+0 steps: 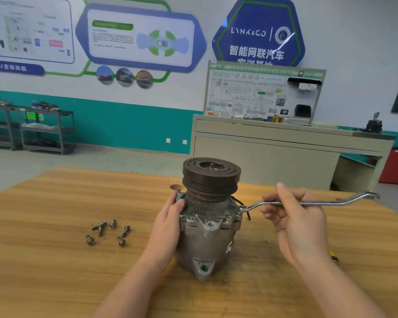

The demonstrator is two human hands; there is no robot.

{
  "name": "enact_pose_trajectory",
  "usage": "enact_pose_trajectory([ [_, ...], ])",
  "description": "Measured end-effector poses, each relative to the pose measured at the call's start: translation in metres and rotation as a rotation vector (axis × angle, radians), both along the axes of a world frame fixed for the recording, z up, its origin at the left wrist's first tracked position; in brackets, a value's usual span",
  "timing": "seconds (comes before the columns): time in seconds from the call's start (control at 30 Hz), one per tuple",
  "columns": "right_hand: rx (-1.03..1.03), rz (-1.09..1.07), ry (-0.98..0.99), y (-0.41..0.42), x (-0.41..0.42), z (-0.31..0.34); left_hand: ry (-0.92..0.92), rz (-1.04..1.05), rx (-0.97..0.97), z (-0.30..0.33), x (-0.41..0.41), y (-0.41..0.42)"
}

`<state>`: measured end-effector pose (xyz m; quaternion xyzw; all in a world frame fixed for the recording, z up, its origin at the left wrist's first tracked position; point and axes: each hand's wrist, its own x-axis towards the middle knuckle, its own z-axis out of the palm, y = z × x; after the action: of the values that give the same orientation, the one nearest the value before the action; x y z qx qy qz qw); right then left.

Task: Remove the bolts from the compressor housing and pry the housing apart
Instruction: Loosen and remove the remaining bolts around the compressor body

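Fingers (283, 203) of your right hand (296, 216) are curled round the shank of the wrench (313, 203), pinching it about a third of the way out from its working end — that end sits on a bolt at the right shoulder of the compressor housing (205, 235), just below the pulley (211, 175). The compressor stands upright on the desk (55, 260), pulley on top, so its long axis runs vertically, while the wrench lies roughly level and points away to your right, its free ring end well out past your knuckles. That is the relation your next move turns on: the bolt lies to the left of your right fingers, and the handle has to sweep in a flat arc around it. Your left hand (168, 223) holds the opposite side of the housing, thumb curled onto the upper flange, fingers wrapped round behind where you cannot see them — it is placed to resist the twist. I judge a grip farther out would give more leverage. Six loose bolts (110, 232) lie clustered on the desk to the left, near your left wrist but apart from the housing.
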<state>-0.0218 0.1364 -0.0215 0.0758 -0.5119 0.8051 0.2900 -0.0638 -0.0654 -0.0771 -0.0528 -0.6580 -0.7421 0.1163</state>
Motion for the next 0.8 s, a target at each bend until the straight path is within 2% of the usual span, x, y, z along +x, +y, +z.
enact_pose_trajectory([
  [0.2, 0.172, -0.115, 0.146, -0.006, 0.006, -0.003, 0.005, -0.005, 0.007, 0.001, 0.001, 0.001],
  [0.5, 0.221, -0.323, 0.188, -0.021, 0.008, -0.011, -0.020, -0.010, -0.005, 0.003, 0.002, 0.001],
  [0.63, 0.384, -0.414, 0.335, -0.039, 0.013, -0.018, -0.013, -0.005, -0.009, 0.002, 0.001, 0.000],
  [0.7, 0.278, -0.415, 0.303, -0.042, 0.010, -0.018, -0.004, -0.004, -0.008, 0.001, 0.000, 0.000],
  [0.8, -0.106, -0.299, 0.058, -0.031, -0.013, -0.011, -0.012, -0.002, 0.016, -0.001, -0.001, -0.001],
])
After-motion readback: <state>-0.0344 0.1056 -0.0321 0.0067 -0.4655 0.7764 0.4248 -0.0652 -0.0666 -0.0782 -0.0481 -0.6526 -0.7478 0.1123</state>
